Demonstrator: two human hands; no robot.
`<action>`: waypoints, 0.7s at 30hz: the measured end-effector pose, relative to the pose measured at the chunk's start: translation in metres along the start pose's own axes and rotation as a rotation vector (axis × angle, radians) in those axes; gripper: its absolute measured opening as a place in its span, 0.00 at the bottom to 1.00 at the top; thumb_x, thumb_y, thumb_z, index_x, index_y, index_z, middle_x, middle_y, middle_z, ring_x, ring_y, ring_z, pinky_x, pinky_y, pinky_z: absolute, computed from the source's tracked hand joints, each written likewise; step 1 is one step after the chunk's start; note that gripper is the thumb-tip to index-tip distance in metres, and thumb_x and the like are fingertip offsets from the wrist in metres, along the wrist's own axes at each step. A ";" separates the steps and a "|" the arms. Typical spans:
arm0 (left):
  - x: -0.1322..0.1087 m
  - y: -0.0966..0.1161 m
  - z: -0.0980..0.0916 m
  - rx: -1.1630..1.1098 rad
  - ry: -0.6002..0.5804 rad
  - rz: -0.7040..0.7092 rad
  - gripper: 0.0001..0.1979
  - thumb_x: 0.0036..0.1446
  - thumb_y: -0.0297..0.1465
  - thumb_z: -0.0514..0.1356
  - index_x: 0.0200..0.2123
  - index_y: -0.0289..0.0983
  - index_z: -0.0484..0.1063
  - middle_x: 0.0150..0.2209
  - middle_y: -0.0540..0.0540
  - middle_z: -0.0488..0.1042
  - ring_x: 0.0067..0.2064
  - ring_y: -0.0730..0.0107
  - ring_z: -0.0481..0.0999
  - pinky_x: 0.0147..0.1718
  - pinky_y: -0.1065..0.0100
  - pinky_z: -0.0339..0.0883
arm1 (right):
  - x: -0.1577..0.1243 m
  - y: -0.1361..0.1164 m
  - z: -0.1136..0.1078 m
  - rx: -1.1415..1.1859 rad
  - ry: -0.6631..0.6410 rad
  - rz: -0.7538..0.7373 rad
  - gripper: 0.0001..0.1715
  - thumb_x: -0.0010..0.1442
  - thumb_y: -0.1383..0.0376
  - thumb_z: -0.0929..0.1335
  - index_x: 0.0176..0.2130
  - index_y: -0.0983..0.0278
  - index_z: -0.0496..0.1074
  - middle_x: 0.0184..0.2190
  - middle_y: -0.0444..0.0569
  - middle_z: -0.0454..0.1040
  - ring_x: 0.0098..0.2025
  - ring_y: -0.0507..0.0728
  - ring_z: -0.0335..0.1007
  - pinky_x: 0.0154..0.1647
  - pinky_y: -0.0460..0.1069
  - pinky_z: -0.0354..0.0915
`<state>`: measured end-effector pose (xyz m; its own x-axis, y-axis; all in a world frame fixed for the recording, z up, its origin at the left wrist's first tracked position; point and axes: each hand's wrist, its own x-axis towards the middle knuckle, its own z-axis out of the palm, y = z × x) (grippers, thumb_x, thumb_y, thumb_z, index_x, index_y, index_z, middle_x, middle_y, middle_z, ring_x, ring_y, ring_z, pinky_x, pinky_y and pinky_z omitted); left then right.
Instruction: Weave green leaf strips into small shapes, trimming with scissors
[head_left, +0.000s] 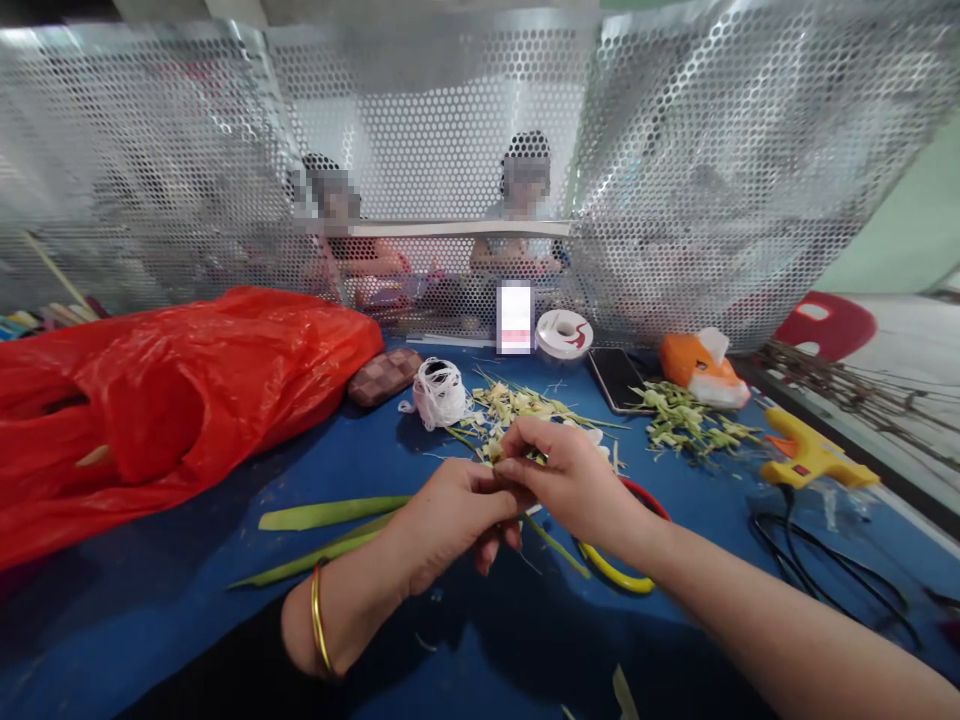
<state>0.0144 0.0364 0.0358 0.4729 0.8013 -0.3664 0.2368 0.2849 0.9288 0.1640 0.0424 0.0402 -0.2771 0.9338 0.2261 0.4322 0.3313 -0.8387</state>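
In the head view my left hand [472, 500] and my right hand [561, 475] meet over the blue table, fingertips pinched together. A thin green stem [556, 548] slants out from under the joined fingers, its upper end hidden in my left hand's grip. Whatever small piece my right fingertips pinch is covered by the fingers. Just beyond them lies a pile of pale yellow-green flowers [525, 403]. Long green leaves [330, 513] lie to the left of my left hand. Partly behind my right wrist are red and yellow-handled pliers or cutters [619, 572].
A red plastic bag [300, 350] covers the left side. White string [440, 394], a brown checked pouch [386, 377], a ribbon spool [564, 333], a phone [616, 380] and tissues [701, 370] line the back. A yellow glue gun [814, 450] with black cord lies right. Two people sit behind the perforated screen [442, 120].
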 end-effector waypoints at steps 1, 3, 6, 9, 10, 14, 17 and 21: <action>-0.001 0.001 0.000 0.044 -0.012 -0.001 0.13 0.50 0.35 0.60 0.18 0.34 0.70 0.16 0.51 0.68 0.13 0.80 0.60 0.12 0.76 0.53 | -0.002 0.000 0.002 -0.015 0.013 -0.017 0.08 0.55 0.71 0.65 0.25 0.63 0.64 0.24 0.41 0.68 0.28 0.51 0.62 0.29 0.47 0.57; -0.003 0.002 0.000 0.115 -0.034 0.002 0.14 0.51 0.34 0.58 0.16 0.34 0.68 0.15 0.50 0.68 0.13 0.82 0.58 0.11 0.77 0.47 | -0.006 -0.001 0.005 -0.041 0.037 -0.057 0.08 0.55 0.72 0.64 0.26 0.63 0.64 0.25 0.42 0.68 0.29 0.52 0.63 0.30 0.47 0.57; -0.004 0.002 0.001 0.129 -0.076 0.027 0.11 0.51 0.32 0.58 0.19 0.35 0.69 0.17 0.51 0.71 0.13 0.83 0.57 0.12 0.77 0.45 | -0.009 -0.003 0.008 -0.084 0.058 -0.128 0.08 0.55 0.73 0.64 0.26 0.63 0.64 0.26 0.44 0.68 0.29 0.52 0.63 0.30 0.48 0.57; -0.004 0.000 0.004 0.094 -0.103 0.042 0.06 0.50 0.30 0.58 0.24 0.35 0.71 0.17 0.52 0.71 0.12 0.83 0.56 0.12 0.77 0.46 | -0.009 -0.005 0.009 -0.122 0.050 -0.158 0.09 0.55 0.75 0.64 0.26 0.63 0.64 0.26 0.44 0.68 0.29 0.52 0.63 0.29 0.47 0.57; -0.004 0.000 0.004 0.089 -0.104 0.036 0.05 0.50 0.30 0.59 0.24 0.35 0.71 0.17 0.52 0.71 0.12 0.83 0.56 0.12 0.77 0.46 | -0.009 -0.005 0.008 -0.134 0.042 -0.161 0.09 0.55 0.75 0.64 0.26 0.63 0.65 0.26 0.44 0.68 0.29 0.52 0.63 0.29 0.47 0.57; -0.002 -0.003 0.006 0.011 -0.036 0.007 0.11 0.50 0.33 0.61 0.20 0.34 0.70 0.19 0.49 0.71 0.15 0.79 0.62 0.14 0.76 0.53 | -0.005 -0.008 0.001 -0.180 0.013 -0.238 0.10 0.58 0.74 0.65 0.26 0.63 0.67 0.28 0.45 0.71 0.32 0.53 0.66 0.32 0.48 0.60; -0.002 -0.002 0.002 -0.177 0.033 0.047 0.16 0.52 0.41 0.62 0.23 0.33 0.73 0.21 0.47 0.72 0.19 0.78 0.66 0.19 0.74 0.60 | -0.002 -0.014 -0.014 -0.187 0.122 -0.361 0.07 0.60 0.71 0.65 0.31 0.63 0.70 0.34 0.48 0.73 0.38 0.55 0.69 0.39 0.50 0.63; -0.006 0.008 -0.009 -0.391 0.075 0.139 0.23 0.53 0.48 0.60 0.34 0.32 0.77 0.25 0.46 0.74 0.23 0.75 0.70 0.24 0.73 0.65 | -0.004 -0.023 -0.038 -0.239 0.276 -0.296 0.10 0.64 0.64 0.64 0.30 0.63 0.70 0.30 0.46 0.72 0.33 0.53 0.67 0.34 0.48 0.62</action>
<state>0.0057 0.0390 0.0462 0.4107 0.8783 -0.2449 -0.1718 0.3383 0.9252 0.1880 0.0366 0.0776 -0.1936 0.7846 0.5890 0.5637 0.5804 -0.5877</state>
